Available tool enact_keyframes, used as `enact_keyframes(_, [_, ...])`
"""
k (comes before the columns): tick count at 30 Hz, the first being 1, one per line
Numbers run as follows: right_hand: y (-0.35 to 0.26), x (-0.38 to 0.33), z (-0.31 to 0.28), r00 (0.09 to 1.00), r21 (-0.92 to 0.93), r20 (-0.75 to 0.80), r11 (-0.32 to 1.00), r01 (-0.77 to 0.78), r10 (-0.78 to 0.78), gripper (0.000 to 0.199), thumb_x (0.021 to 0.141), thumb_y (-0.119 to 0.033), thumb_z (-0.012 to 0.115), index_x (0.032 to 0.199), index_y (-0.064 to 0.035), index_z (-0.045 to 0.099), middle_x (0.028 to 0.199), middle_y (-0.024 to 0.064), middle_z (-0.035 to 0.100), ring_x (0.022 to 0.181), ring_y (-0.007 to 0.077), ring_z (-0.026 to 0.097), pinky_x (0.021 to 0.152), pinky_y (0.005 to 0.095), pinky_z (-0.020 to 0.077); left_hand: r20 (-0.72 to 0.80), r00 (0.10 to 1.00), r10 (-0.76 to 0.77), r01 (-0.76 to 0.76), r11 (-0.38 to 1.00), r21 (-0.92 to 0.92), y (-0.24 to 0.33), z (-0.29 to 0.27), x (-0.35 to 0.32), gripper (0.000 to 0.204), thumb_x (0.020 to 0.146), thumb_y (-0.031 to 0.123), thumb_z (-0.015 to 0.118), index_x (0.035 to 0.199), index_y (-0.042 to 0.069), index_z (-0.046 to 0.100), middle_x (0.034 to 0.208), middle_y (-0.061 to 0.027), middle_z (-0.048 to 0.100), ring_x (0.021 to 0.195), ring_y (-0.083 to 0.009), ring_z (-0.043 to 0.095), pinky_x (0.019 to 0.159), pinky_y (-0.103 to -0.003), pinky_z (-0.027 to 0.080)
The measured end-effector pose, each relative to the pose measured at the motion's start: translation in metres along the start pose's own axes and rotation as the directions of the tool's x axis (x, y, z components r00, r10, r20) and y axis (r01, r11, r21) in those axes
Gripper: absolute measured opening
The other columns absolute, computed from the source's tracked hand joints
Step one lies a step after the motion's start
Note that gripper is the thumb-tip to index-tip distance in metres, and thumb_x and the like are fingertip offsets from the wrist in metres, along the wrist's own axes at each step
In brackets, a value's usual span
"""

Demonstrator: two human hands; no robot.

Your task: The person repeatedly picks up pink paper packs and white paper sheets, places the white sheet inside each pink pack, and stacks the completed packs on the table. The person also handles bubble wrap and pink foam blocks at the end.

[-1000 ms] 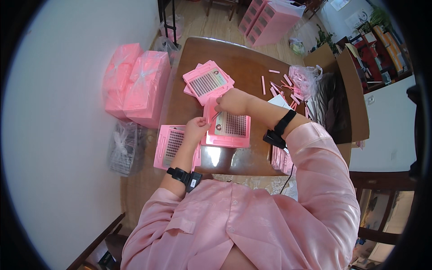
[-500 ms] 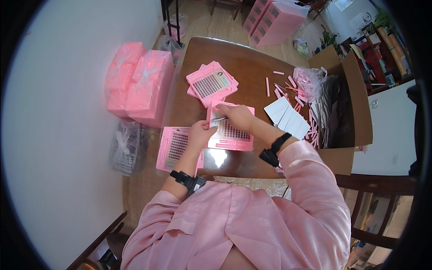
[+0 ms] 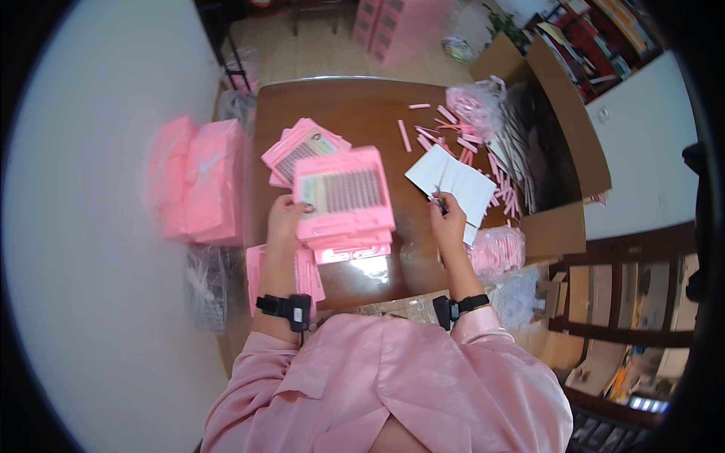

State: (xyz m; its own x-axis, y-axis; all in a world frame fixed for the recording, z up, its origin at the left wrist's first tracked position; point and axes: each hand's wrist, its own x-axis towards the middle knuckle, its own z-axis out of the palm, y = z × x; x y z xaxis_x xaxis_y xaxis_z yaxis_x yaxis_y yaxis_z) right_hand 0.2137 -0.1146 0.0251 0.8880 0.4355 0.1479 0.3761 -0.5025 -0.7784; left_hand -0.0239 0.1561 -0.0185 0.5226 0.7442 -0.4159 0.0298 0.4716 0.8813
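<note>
My left hand point(image 3: 285, 220) is closed on the left edge of a pink false-eyelash case point(image 3: 343, 190), thumb on top; rows of dark lash clusters show in it. The case is raised and tilted over more pink cases point(image 3: 353, 249) at the table's near middle. My right hand point(image 3: 450, 219), apart from the case, grips slim metal tweezers point(image 3: 440, 187), whose tips point away over white cards point(image 3: 472, 189). Behind the held case lies a stack of pink eyelash cases point(image 3: 291, 155). Another pink case point(image 3: 308, 273) is partly hidden by my left forearm.
Pink tubes point(image 3: 405, 136) lie scattered on the brown table point(image 3: 377, 98), beside a clear bag of pink pieces point(image 3: 476, 106). An open cardboard box point(image 3: 574, 121) stands on the right. Wrapped pink packs point(image 3: 215, 181) sit by the left wall. A bagged pink bundle point(image 3: 498, 249) is near the right edge.
My left hand has taken hold of a case and lifted it. My right hand has moved right, away from the case, with the tweezers. The view has shifted.
</note>
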Motion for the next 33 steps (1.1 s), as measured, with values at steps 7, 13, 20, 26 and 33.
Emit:
enact_keyframes(7, [0.119,0.026,-0.048,0.965,-0.552,-0.247,0.807,-0.211,0.084,0.042,0.082,-0.034,0.075,0.111,-0.0054,0.068,0.102,0.0162,0.071,0.095,0.0358,0.069,0.083,0.0442,0.0541,0.090,0.989,0.118,-0.077,0.925,-0.372,0.021,0.014,0.043,0.037,0.097,0.004,0.050,0.131,-0.007,0.050,0.118,-0.0170,0.065,0.104,-0.0263,0.067,0.088,-0.040,0.058])
enact_keyframes(13, [0.101,0.037,-0.015,0.990,-0.365,-0.005,0.921,-0.133,0.141,0.047,0.083,-0.042,0.077,0.107,-0.0019,0.068,0.090,0.0123,0.070,0.081,0.0284,0.067,0.075,0.0389,0.0534,0.022,0.983,-0.184,0.173,0.870,-0.462,0.020,0.005,0.062,0.033,0.097,0.007,0.053,0.128,-0.004,0.053,0.117,-0.0152,0.066,0.103,-0.0258,0.068,0.087,-0.041,0.059])
enact_keyframes(20, [-0.031,0.011,0.097,0.935,0.724,0.355,0.632,-0.276,0.001,0.046,0.084,-0.009,0.079,0.124,0.0003,0.059,0.107,0.0085,0.067,0.103,0.0135,0.062,0.088,0.0283,0.0506,0.132,0.959,-0.251,0.284,0.868,-0.407,0.001,0.014,0.069,0.029,0.097,0.006,0.052,0.123,-0.005,0.056,0.115,-0.0174,0.066,0.103,-0.0295,0.068,0.090,-0.043,0.059])
enact_keyframes(26, [-0.061,-0.002,0.109,0.932,0.539,0.329,0.779,-0.320,0.155,0.018,0.085,-0.007,0.080,0.093,-0.0035,0.065,0.082,-0.0011,0.063,0.067,0.0070,0.056,0.063,0.0238,0.0473,0.155,0.948,-0.276,0.317,0.837,-0.447,-0.001,0.036,0.045,0.027,0.097,0.007,0.054,0.121,-0.004,0.057,0.111,-0.0160,0.067,0.102,-0.0281,0.068,0.090,-0.043,0.059])
enact_keyframes(33, [0.001,-0.026,0.051,0.675,0.698,0.618,0.114,-0.707,0.403,0.018,0.092,-0.014,0.073,0.102,-0.0089,0.060,0.082,-0.0009,0.063,0.059,0.0059,0.051,0.051,0.0214,0.0394,-0.069,0.994,0.089,-0.108,0.927,-0.358,0.034,0.007,0.077,0.026,0.096,0.004,0.054,0.121,-0.006,0.054,0.111,-0.0150,0.066,0.097,-0.0284,0.069,0.084,-0.041,0.060])
